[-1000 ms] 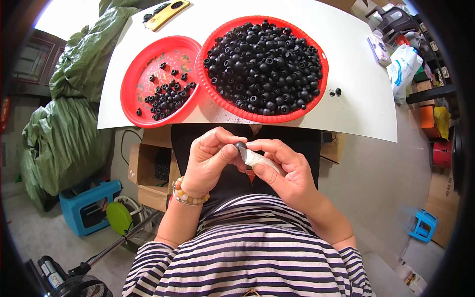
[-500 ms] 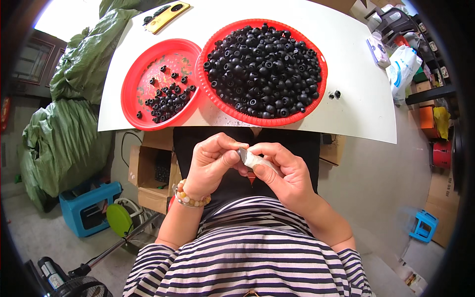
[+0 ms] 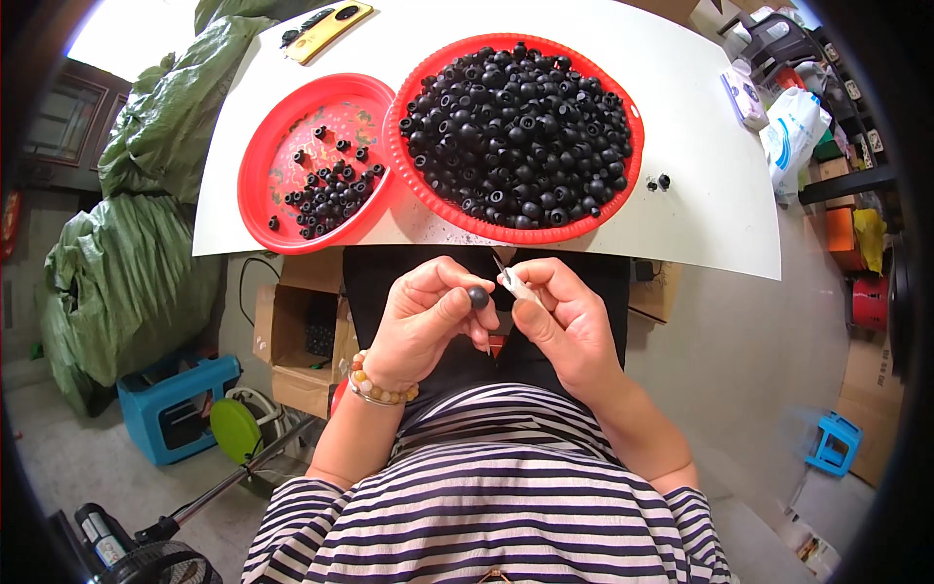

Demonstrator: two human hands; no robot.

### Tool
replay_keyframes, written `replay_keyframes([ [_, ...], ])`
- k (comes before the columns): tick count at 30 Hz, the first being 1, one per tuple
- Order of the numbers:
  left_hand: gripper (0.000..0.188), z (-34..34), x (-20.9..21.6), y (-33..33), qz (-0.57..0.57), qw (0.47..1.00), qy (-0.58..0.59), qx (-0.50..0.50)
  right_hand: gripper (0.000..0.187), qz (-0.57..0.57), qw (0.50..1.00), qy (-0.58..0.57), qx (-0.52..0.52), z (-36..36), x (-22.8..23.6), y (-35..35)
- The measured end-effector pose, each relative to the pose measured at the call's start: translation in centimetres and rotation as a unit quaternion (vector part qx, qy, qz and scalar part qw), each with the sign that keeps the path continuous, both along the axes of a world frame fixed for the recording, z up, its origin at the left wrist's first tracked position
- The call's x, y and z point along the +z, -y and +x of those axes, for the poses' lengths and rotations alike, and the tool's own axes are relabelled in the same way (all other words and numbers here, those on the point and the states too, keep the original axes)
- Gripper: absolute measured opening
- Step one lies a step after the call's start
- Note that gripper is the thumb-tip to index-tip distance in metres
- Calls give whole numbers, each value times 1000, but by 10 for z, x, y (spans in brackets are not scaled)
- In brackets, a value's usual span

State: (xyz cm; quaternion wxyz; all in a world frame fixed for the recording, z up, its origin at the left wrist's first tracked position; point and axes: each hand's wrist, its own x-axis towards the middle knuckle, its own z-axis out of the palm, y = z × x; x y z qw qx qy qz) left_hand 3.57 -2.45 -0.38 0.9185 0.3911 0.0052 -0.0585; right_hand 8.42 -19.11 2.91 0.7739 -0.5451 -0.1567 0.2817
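Observation:
Above my lap, my left hand (image 3: 428,316) pinches a small black ball-shaped part (image 3: 478,297) between thumb and fingers. A knife with a short thin blade and a white-wrapped handle (image 3: 519,286) is gripped in my right hand (image 3: 564,321), its tip pointing up and away, apart from the part. On the table beyond, a large red basin (image 3: 637,146) is heaped with similar black parts (image 3: 516,136), some showing a round hole. To its left, a shallower red tray (image 3: 255,165) carries a smaller cluster of them (image 3: 336,200).
The white table (image 3: 700,214) ends just beyond my hands. A yellow phone (image 3: 331,34) lies at its far left; two small black bits (image 3: 664,182) sit right of the basin. An open cardboard box (image 3: 302,336) and a blue stool (image 3: 175,409) stand at lower left.
The knife has come away from the left fingers toward the right, and its blade now points up. The black part in my left hand has come into plain view.

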Motion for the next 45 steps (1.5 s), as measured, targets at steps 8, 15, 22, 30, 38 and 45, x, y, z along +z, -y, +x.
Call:
replay_keyframes([
  [8,17,-2,6,4,23,998,-27,-53,17,2,998,-51,24,1,7,-7],
  [15,16,-2,5,2,-30,996,-28,-77,12,-23,999,-21,-17,6,-1,-6],
  [22,9,-2,3,4,7,996,-48,-72,14,-6,999,-45,4,4,2,-9],
  [30,14,2,5,-20,216,972,-55,72,13,-106,994,-32,-17,4,-12,0],
  [38,11,18,-7,-100,549,739,-52,387,11,-121,992,-21,-2,-1,-20,1],
  [45,21,26,-1,-105,614,665,-36,424,12,-112,993,-38,27,-3,-20,-1],
])
